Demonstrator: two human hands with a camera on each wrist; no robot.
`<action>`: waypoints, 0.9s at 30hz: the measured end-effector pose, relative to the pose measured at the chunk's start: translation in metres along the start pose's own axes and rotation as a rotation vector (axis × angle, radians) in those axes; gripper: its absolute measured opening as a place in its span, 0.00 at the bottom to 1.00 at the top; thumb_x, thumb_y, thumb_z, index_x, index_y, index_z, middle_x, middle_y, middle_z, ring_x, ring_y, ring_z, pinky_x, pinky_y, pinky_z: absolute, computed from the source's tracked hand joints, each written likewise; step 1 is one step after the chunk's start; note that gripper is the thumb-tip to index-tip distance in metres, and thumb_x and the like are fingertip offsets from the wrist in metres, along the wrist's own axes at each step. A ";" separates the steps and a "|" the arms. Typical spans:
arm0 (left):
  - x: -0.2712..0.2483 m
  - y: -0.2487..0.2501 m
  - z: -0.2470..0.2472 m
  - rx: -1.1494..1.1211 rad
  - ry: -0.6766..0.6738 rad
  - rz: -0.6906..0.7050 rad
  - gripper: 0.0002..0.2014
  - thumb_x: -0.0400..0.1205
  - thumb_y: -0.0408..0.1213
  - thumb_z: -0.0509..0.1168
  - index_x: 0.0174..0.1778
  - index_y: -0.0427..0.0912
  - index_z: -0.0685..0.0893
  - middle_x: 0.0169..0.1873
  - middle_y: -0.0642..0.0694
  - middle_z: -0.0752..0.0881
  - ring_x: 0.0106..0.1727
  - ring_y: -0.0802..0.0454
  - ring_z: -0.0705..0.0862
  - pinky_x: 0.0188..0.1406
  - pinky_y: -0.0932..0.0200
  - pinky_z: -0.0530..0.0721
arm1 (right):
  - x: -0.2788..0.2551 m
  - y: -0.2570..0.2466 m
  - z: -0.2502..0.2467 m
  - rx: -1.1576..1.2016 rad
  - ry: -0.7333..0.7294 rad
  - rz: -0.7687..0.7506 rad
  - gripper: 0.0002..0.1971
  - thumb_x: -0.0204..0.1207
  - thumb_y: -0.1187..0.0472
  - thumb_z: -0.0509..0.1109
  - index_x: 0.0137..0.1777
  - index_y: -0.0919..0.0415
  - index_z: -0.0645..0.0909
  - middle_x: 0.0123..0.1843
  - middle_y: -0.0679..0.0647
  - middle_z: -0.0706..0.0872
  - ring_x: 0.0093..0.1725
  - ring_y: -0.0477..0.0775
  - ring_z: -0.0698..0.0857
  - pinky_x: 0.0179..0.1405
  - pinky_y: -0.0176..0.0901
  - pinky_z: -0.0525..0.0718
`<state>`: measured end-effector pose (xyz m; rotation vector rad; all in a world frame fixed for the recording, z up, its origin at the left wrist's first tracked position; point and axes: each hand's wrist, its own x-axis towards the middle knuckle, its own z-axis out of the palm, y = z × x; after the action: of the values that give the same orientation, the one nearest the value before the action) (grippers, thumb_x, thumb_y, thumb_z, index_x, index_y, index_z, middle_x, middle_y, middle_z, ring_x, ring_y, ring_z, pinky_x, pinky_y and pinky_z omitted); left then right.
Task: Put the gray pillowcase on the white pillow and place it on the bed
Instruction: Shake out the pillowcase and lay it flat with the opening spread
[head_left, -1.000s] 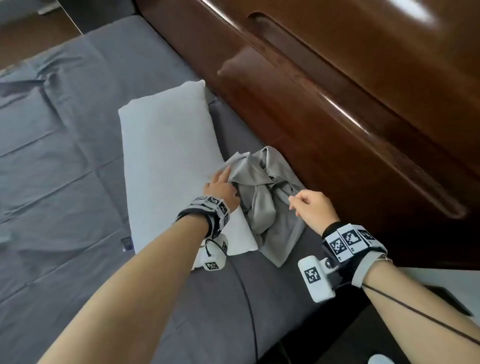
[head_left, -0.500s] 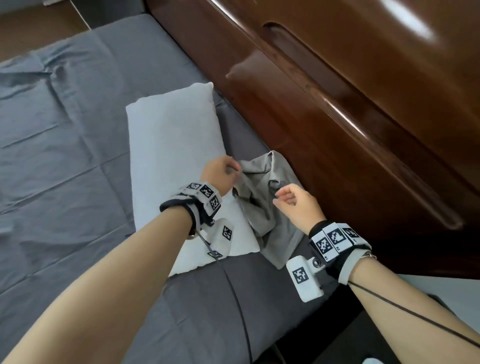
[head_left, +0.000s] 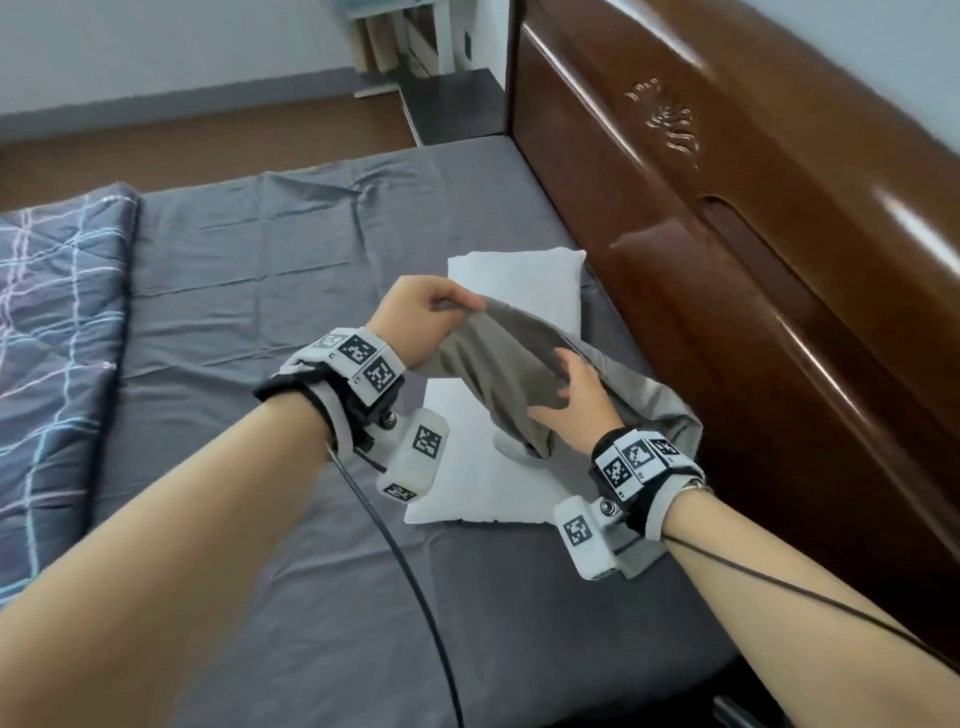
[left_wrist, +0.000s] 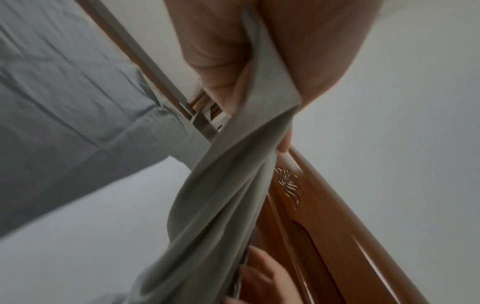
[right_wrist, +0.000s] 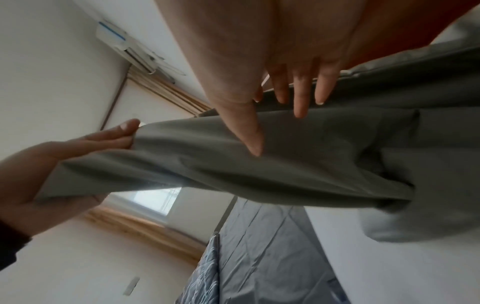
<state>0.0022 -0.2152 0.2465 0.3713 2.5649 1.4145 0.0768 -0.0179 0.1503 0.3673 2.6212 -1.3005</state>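
The gray pillowcase (head_left: 509, 364) hangs in the air above the white pillow (head_left: 519, 280), which lies on the bed's gray sheet (head_left: 260, 291) by the headboard. My left hand (head_left: 457, 304) pinches the pillowcase's upper edge between thumb and fingers; the left wrist view shows the cloth (left_wrist: 221, 205) trailing down from that pinch. My right hand (head_left: 558, 384) lies against the hanging cloth lower down. In the right wrist view its fingers (right_wrist: 298, 98) and thumb are straight on the fabric (right_wrist: 285, 164). Part of the pillow is hidden behind the cloth and hands.
A dark wooden headboard (head_left: 727, 260) runs along the right side. A folded patterned quilt (head_left: 52, 312) lies at the left of the bed. A dark nightstand (head_left: 452, 104) stands beyond the bed's far corner. Sensor cables trail from both wrists.
The pillowcase has come up off the bed and now hangs between my raised hands. My right hand went from a pinch to flat fingers. The view has tilted up.
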 end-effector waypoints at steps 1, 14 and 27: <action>-0.009 -0.004 -0.017 0.022 -0.006 0.002 0.13 0.80 0.26 0.62 0.48 0.44 0.90 0.49 0.49 0.89 0.49 0.49 0.89 0.53 0.70 0.81 | -0.002 -0.015 0.004 -0.004 0.035 -0.038 0.42 0.70 0.62 0.77 0.81 0.54 0.58 0.78 0.59 0.65 0.72 0.60 0.75 0.73 0.58 0.74; -0.141 -0.070 -0.238 0.138 0.045 0.185 0.27 0.66 0.16 0.51 0.41 0.47 0.90 0.38 0.46 0.91 0.44 0.57 0.88 0.56 0.60 0.84 | -0.060 -0.187 0.138 -0.541 -0.115 -0.110 0.11 0.70 0.67 0.65 0.29 0.53 0.73 0.40 0.57 0.82 0.47 0.61 0.82 0.43 0.42 0.75; -0.191 -0.150 -0.377 0.281 0.717 -0.121 0.16 0.80 0.25 0.56 0.60 0.34 0.85 0.58 0.34 0.87 0.58 0.41 0.85 0.51 0.67 0.78 | -0.073 -0.180 0.164 -0.537 0.218 0.051 0.12 0.75 0.68 0.58 0.44 0.60 0.84 0.54 0.65 0.86 0.50 0.68 0.82 0.44 0.44 0.74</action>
<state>0.0587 -0.6529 0.3266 -0.3233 3.2862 1.3097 0.1017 -0.2639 0.2086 0.4984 2.9734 -0.5226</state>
